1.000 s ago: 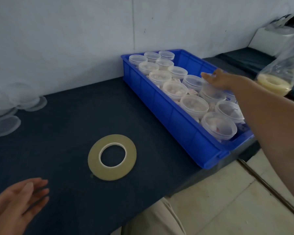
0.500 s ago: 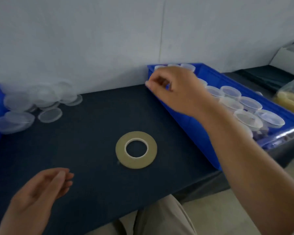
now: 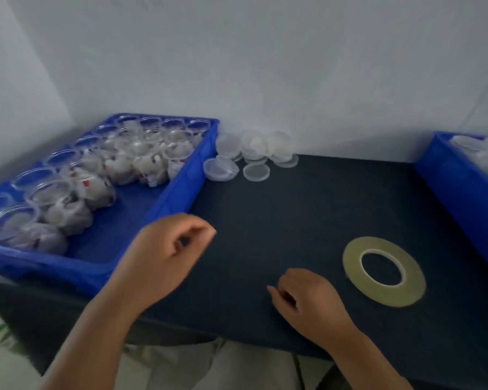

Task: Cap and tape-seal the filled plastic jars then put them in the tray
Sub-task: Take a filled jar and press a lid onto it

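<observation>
Left tray [image 3: 178, 192]: near-left corner cut off by the picture's left edge.
Jars [image 3: 96, 190] in left tray: blurred; white contents with red marks, not identifiable; count unclear.
Right tray [image 3: 451, 181]: mostly beyond the right edge; contents only a pale smear.
Lids [image 3: 251, 156]: overlapping and translucent; number impossible to tell.
Left hand [image 3: 164, 249]: motion-blurred; fingers curled, thumb near forefinger; anything pinched too small to tell.
Right hand [image 3: 313, 299]: fingertips tucked under, hidden by its back.
Tape roll [image 3: 383, 296]: free end not discernible.
</observation>
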Demonstrator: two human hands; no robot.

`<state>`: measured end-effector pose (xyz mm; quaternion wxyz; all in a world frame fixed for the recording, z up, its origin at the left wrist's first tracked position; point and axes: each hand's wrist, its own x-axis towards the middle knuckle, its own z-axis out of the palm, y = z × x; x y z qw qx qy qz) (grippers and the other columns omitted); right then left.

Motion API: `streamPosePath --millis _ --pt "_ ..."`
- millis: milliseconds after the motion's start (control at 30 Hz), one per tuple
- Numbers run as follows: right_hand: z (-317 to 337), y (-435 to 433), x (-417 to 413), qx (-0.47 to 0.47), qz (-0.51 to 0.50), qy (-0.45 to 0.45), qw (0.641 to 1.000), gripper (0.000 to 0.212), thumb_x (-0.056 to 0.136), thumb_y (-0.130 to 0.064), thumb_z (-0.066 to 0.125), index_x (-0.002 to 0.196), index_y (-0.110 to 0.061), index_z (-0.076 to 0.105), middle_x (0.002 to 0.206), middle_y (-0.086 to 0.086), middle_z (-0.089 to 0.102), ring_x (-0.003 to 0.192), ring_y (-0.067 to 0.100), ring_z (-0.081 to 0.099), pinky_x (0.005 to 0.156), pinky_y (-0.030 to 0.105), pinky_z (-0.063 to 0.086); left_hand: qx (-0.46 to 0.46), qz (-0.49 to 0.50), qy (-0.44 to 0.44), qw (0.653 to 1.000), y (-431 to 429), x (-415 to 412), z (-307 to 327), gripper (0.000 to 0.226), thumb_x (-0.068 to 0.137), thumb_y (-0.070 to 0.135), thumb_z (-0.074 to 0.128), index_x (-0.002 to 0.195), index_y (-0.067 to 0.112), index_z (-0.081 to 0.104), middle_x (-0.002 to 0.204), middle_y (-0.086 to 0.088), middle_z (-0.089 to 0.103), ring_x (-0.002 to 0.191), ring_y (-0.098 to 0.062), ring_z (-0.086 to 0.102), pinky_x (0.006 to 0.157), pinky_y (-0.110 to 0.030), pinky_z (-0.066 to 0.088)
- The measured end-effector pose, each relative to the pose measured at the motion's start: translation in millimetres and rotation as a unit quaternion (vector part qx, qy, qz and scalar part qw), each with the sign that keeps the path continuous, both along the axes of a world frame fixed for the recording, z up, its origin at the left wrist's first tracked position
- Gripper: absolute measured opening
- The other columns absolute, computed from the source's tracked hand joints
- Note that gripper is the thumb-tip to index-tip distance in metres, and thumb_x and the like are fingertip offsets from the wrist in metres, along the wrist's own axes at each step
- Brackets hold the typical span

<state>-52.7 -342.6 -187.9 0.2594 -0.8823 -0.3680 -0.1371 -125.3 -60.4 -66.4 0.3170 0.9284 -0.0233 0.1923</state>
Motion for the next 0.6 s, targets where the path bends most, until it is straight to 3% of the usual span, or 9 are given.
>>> streamPosePath --millis 100,133,200,300,400,500,600 --pt "-6 -2 1 0.008 -0.001 -0.014 1.000 0.043 0.102 -0.037 0.064 0.066 -0.021 0.048 0.067 -0.011 0.046 0.060 0.008 0.043 0.053 0.029 0.044 0.020 0.137 -0.037 0.990 64 30 20 0.018 0.103 0.047 0.052 0.104 0.049 0.069 0.105 0.033 0.071 0.094 0.008 0.068 0.082 -0.028 0.053" --pt "-7 -2 1 0.009 -0.001 -0.016 1.000 0.043 0.102 -0.038 0.063 0.066 -0.021 0.048 0.066 -0.011 0.046 0.060 0.008 0.043 0.053 0.029 0.044 0.049 0.160 -0.003 0.986 84 48 24 0.021 0.105 0.036 0.053 0.111 0.048 0.070 0.114 0.025 0.073 0.102 0.001 0.069 0.088 -0.035 0.054" --pt "-7 -2 1 0.004 0.000 -0.016 1.000 0.043 0.102 -0.039 0.062 0.065 -0.021 0.048 0.066 -0.011 0.046 0.059 0.008 0.044 0.053 0.028 0.044 0.117 0.185 0.077 0.973 113 92 30 0.037 0.106 0.015 0.055 0.137 0.031 0.065 0.143 -0.004 0.066 0.125 -0.028 0.065 0.102 -0.049 0.050" --pt "-6 -2 1 -0.002 -0.002 -0.004 1.000 0.043 0.102 -0.040 0.061 0.066 -0.021 0.050 0.066 -0.011 0.048 0.060 0.008 0.045 0.055 0.029 0.046 0.156 0.151 0.132 0.967 123 159 40 0.066 0.094 -0.003 0.061 0.154 0.021 0.049 0.158 -0.015 0.050 0.135 -0.038 0.055 0.102 -0.047 0.046" --pt "-7 -2 2 -0.001 -0.008 0.001 1.000 0.043 0.102 -0.040 0.062 0.066 -0.021 0.050 0.066 -0.011 0.048 0.060 0.008 0.046 0.055 0.030 0.047 0.192 0.114 0.183 0.957 123 202 28 0.069 0.097 0.012 0.066 0.160 0.028 0.042 0.152 -0.011 0.056 0.123 -0.036 0.063 0.099 -0.049 0.053" --pt "-8 -1 3 0.017 -0.005 -0.008 1.000 0.042 0.101 -0.036 0.066 0.066 -0.021 0.048 0.065 -0.011 0.046 0.059 0.007 0.043 0.052 0.029 0.045 0.215 0.136 0.163 0.953 133 214 1 0.049 0.100 0.024 0.067 0.148 0.027 0.058 0.143 -0.012 0.064 0.123 -0.038 0.063 0.102 -0.054 0.052" --pt "-7 -1 3 0.014 -0.003 -0.013 1.000 0.043 0.101 -0.033 0.068 0.065 -0.020 0.047 0.065 -0.011 0.045 0.059 0.007 0.043 0.052 0.029 0.044 0.218 0.175 0.097 0.955 137 213 -5 0.015 0.097 0.020 0.072 0.112 0.018 0.074 0.117 -0.012 0.074 0.102 -0.034 0.068 0.092 -0.054 0.057"
